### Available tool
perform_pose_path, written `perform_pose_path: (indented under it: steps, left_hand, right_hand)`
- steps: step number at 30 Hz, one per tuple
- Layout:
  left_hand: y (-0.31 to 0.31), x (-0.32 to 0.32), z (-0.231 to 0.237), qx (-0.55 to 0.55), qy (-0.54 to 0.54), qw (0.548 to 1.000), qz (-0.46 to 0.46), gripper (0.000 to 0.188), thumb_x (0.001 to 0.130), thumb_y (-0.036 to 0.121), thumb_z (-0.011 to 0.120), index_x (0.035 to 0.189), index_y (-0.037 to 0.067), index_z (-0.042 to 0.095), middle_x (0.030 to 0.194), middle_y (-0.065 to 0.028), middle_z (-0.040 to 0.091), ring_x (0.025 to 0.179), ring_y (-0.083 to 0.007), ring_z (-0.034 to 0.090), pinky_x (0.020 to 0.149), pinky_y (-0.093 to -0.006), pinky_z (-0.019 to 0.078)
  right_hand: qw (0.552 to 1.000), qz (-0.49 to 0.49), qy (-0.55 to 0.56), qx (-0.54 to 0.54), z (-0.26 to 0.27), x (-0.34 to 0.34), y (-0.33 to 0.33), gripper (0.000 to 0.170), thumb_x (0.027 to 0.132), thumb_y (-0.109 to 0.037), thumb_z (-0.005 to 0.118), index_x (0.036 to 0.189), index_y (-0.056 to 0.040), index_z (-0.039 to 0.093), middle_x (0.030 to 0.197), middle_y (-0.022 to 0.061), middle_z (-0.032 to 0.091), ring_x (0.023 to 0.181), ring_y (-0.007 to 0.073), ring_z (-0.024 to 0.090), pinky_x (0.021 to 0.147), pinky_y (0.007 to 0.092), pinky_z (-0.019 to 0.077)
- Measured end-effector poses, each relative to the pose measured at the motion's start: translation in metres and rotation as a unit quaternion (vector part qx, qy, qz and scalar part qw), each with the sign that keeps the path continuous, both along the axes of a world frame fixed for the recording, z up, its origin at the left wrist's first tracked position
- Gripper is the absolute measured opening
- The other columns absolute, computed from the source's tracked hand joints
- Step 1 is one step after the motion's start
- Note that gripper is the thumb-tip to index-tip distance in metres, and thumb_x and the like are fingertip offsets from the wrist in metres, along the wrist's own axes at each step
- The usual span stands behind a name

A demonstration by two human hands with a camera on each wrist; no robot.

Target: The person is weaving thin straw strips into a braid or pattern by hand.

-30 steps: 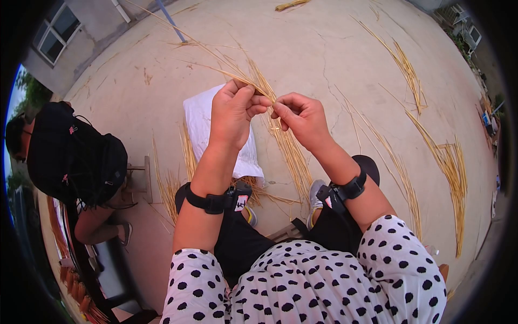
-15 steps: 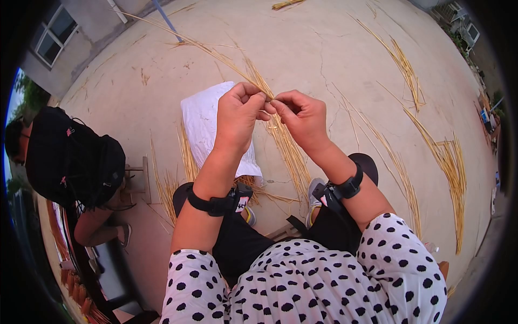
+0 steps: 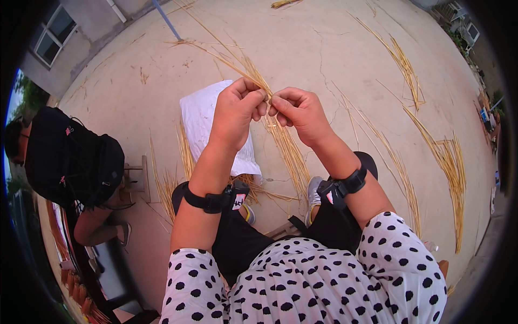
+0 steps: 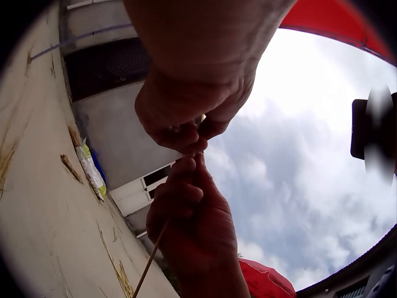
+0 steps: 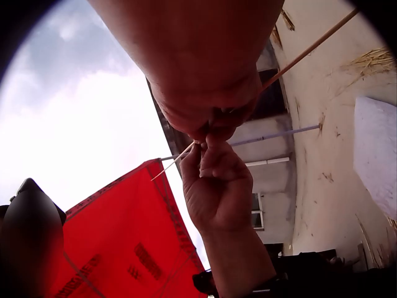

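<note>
In the head view my left hand [image 3: 235, 112] pinches several thin straw stalks [image 3: 228, 62], which run up and to the left from the fingers. Just to its right, my right hand [image 3: 303, 114] holds its thumb and index finger pinched at the same straw, fingertips nearly touching the left ones. From the left wrist view, the two hands meet fingertip to fingertip, and one stalk [image 4: 151, 264] slants down beside the lower hand. A short thin straw end [image 5: 172, 162] sticks out at the fingertips in the right wrist view. The exact join between the fingers is hidden.
A white sack [image 3: 203, 115] lies on the concrete, with a long straw bundle [image 3: 291, 156] beside it. More straw [image 3: 450, 167] lies at the right. At the left sits a person with a black backpack [image 3: 73, 156], near a small stool [image 3: 138, 178].
The held stalks have swung, their far ends now reaching differently toward the top left. Both hands stay close together, with small shifts of the fingers.
</note>
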State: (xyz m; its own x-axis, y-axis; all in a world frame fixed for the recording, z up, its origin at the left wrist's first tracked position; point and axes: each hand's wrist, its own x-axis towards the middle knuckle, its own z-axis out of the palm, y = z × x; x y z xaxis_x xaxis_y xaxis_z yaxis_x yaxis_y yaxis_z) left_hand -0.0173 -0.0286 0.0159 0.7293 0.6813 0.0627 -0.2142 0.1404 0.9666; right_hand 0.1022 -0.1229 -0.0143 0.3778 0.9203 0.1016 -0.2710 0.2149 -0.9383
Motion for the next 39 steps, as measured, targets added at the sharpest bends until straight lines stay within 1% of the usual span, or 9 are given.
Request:
perform_pose_path:
  steps: [4,8,11,13,16,22,29,31,39]
  left_hand:
    - [-0.004,0.001,0.001,0.029,0.041,0.998,0.031,0.009,0.076,0.005,0.057,0.082,-0.002,0.056,0.063,-0.0017,0.053,0.054,-0.0062,0.046,0.047,-0.0201,0.0346]
    - [-0.006,0.003,0.0,0.036,0.047,0.997,0.044,0.011,0.076,0.004,0.056,0.083,-0.004,0.056,0.064,-0.0019,0.053,0.054,-0.0058,0.046,0.047,-0.0202,0.0347]
    - [-0.005,0.006,-0.006,0.027,0.027,0.998,0.056,0.011,0.076,0.003,0.055,0.084,-0.004,0.056,0.065,-0.0021,0.054,0.054,-0.0057,0.046,0.047,-0.02,0.0351]
    - [-0.005,0.007,-0.007,0.005,-0.012,0.999,0.049,0.012,0.076,0.003,0.054,0.085,-0.005,0.057,0.065,-0.0025,0.054,0.055,-0.0055,0.045,0.048,-0.0198,0.035]
    - [-0.008,0.005,0.0,0.023,0.007,0.999,0.035,0.013,0.077,0.004,0.054,0.086,-0.005,0.057,0.066,-0.0021,0.054,0.055,-0.0051,0.045,0.048,-0.0198,0.0347]
    - [-0.006,0.001,0.003,0.061,0.03,0.997,0.028,0.013,0.077,0.005,0.057,0.085,-0.004,0.058,0.065,-0.0011,0.054,0.056,-0.0047,0.046,0.048,-0.0197,0.0349]
    - [-0.008,0.004,-0.001,0.056,0.01,0.998,0.042,0.009,0.079,0.003,0.055,0.085,-0.001,0.059,0.063,-0.0011,0.054,0.052,-0.0044,0.043,0.047,-0.0181,0.0323]
    - [-0.006,0.004,-0.001,0.053,0.01,0.998,0.033,0.009,0.079,0.003,0.055,0.084,-0.001,0.059,0.062,-0.0009,0.053,0.051,-0.0045,0.043,0.047,-0.0179,0.0322]
    - [-0.008,-0.001,0.008,0.064,0.037,0.997,0.033,0.011,0.077,0.007,0.059,0.082,-0.003,0.057,0.063,-0.0008,0.054,0.054,-0.0043,0.045,0.047,-0.0195,0.0345]
  right_hand:
    - [0.993,-0.071,-0.089,0.008,-0.003,-0.003,0.003,0.013,0.083,-0.009,0.063,0.088,0.0024,0.063,0.073,0.0066,0.064,0.055,0.0071,0.052,0.049,0.0194,0.0419]
    - [0.991,-0.088,-0.102,0.026,-0.004,-0.007,0.005,0.012,0.082,-0.007,0.063,0.088,0.0029,0.062,0.074,0.0068,0.064,0.057,0.007,0.054,0.051,0.0198,0.0434]
    - [0.986,-0.109,-0.117,0.038,-0.004,-0.01,0.006,0.011,0.082,-0.006,0.063,0.087,0.0032,0.062,0.073,0.0068,0.064,0.058,0.0073,0.056,0.052,0.0198,0.0448]
    - [0.977,-0.138,-0.164,0.02,-0.001,-0.012,0.004,0.01,0.082,-0.006,0.063,0.087,0.003,0.062,0.074,0.007,0.065,0.058,0.0075,0.057,0.051,0.0196,0.0453]
    - [0.979,-0.134,-0.151,0.025,-0.001,-0.011,0.002,0.009,0.085,-0.006,0.06,0.088,0.0029,0.061,0.074,0.0066,0.064,0.056,0.0068,0.055,0.05,0.0205,0.0458]
    - [0.988,-0.102,-0.104,0.044,-0.002,-0.008,0.001,0.011,0.084,-0.008,0.062,0.086,0.0032,0.063,0.074,0.0065,0.065,0.056,0.007,0.057,0.05,0.0194,0.0454]
    - [0.981,-0.131,-0.141,0.035,-0.001,-0.012,0.001,0.011,0.084,-0.008,0.062,0.084,0.0031,0.063,0.071,0.0061,0.065,0.056,0.0067,0.057,0.05,0.0193,0.0453]
    - [0.97,-0.145,-0.186,0.053,0.0,-0.014,0.0,0.011,0.084,-0.008,0.062,0.083,0.003,0.063,0.069,0.0059,0.064,0.055,0.0067,0.057,0.05,0.0191,0.0454]
    - [0.982,-0.125,-0.134,0.044,0.0,-0.008,0.001,0.01,0.083,-0.007,0.063,0.083,0.003,0.063,0.071,0.0061,0.064,0.056,0.007,0.058,0.05,0.0192,0.0462]
